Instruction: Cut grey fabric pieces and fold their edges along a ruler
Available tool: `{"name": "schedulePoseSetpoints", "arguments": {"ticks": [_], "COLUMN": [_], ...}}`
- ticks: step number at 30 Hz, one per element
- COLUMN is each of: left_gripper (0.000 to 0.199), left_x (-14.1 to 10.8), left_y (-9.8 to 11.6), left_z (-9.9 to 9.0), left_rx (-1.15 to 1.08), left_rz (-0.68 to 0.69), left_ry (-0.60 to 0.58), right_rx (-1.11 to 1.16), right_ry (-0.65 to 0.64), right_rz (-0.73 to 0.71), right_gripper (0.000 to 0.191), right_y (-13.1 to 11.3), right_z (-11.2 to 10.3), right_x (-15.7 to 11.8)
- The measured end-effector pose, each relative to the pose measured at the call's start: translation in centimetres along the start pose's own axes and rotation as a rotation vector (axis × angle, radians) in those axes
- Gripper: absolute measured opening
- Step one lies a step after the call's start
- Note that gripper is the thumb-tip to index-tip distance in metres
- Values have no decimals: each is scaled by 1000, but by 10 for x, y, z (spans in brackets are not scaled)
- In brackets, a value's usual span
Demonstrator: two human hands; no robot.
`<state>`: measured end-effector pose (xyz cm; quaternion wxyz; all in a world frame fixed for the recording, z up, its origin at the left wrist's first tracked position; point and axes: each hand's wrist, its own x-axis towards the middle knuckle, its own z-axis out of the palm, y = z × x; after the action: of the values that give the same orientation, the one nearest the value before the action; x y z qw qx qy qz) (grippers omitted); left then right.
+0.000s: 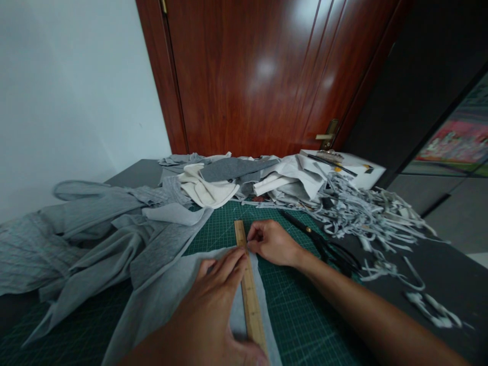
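The left hand [208,305], thumb and fingers apart, presses a wooden ruler [250,300] onto grey fabric [168,290]; the right hand [274,243] curls at the fabric's edge, its grip unclear. Black scissors [308,230] lie nearby.

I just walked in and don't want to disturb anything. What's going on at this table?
A person's left hand presses a wooden ruler onto light grey cloth on a green cutting mat. Their right hand is by the ruler's far end, at the cloth's edge, fingers curled; whether it grips anything is unclear. Black scissors lie to the right, out of both hands. More grey fabric is heaped at the left, and thin strips at the right.
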<state>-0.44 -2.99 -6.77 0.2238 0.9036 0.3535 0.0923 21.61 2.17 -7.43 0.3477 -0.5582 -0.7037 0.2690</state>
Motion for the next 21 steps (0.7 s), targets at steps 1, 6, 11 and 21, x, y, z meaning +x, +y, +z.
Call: {"name": "schedulePoseSetpoints", "arguments": {"ticks": [1,6,11,21], "left_gripper": [142,143,139,143], "left_x": [0,0,0,-1], "left_y": [0,-2,-1,1], "left_z": [0,2,1,1], "left_rx": [7,33,13,38], "left_rz": [-1,6,10,-23], "left_ry": [-5,-11,21,-14], "right_rx": [-1,-6,-23,-27], "right_ry": [-1,67,47,-43], "right_rz": [-4,6,-13,-34], "right_gripper": [16,13,15,19], "right_y": [0,2,4,-4], "right_z": [-2,-9,-1,-7], "right_x": [0,0,-2,-4]}}
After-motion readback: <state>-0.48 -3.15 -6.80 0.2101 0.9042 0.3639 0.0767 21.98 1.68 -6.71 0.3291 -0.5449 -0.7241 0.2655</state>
